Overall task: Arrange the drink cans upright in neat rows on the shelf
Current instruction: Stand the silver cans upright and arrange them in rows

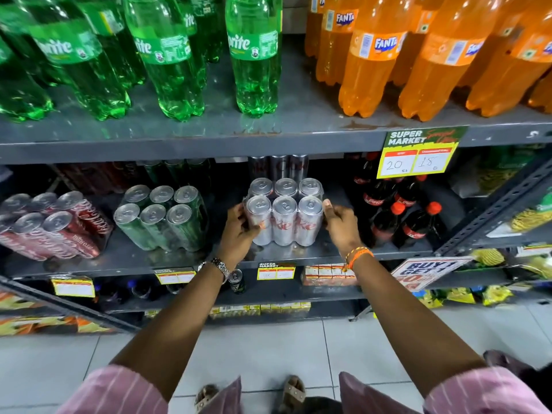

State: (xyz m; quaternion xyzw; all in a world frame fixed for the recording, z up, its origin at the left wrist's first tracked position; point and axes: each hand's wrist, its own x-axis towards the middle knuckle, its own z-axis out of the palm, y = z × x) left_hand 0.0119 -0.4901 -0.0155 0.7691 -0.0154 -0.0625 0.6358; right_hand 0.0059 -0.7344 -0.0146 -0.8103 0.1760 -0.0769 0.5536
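A shrink-wrapped pack of silver Diet Coke cans (285, 216) stands upright on the grey middle shelf (137, 258). My left hand (240, 231) grips its left side and my right hand (340, 224) presses on its right side. More silver cans (279, 167) stand behind it in the dark. To the left sits a pack of green cans (161, 218), upright but turned slightly. Further left a pack of red Coca-Cola cans (56, 224) leans tilted toward the left.
Small Coca-Cola bottles (400, 216) stand right of the silver pack. Green Sprite bottles (167, 55) and orange Fanta bottles (388, 55) fill the shelf above. A yellow price sign (418, 153) hangs from that shelf's edge. A lone dark can (237, 280) stands on the lower shelf.
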